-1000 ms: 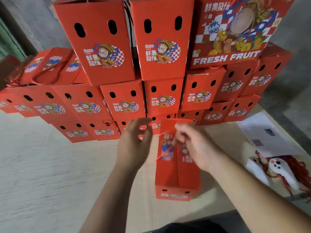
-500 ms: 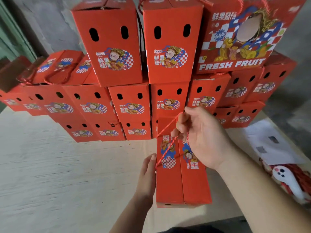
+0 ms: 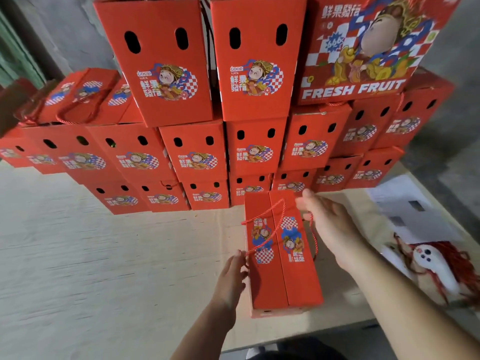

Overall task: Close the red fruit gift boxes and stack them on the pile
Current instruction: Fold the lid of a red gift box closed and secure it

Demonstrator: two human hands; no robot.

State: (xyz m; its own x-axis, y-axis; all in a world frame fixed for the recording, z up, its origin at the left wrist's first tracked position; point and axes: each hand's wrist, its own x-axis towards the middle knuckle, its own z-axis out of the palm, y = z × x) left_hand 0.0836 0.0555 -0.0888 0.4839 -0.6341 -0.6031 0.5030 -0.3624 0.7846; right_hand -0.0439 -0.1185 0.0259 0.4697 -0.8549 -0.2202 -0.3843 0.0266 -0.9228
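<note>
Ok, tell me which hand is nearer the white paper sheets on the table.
Right. The right hand is at the box's right side, toward the paper sheets; the left hand is on the box's far side.

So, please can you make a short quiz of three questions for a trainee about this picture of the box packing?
1. True or false: the two top flaps of the box between the hands are closed and meet in a seam.
2. Where does the left hand touch this box? A) on its left side B) on its top C) nowhere
3. Fill in: the big box at the top right of the pile shows the English words "FRESH ____".

Key:
1. True; a red cord handle lies across them.
2. A; the right hand is at the right side, fingers relaxed.
3. FRUIT.
</note>
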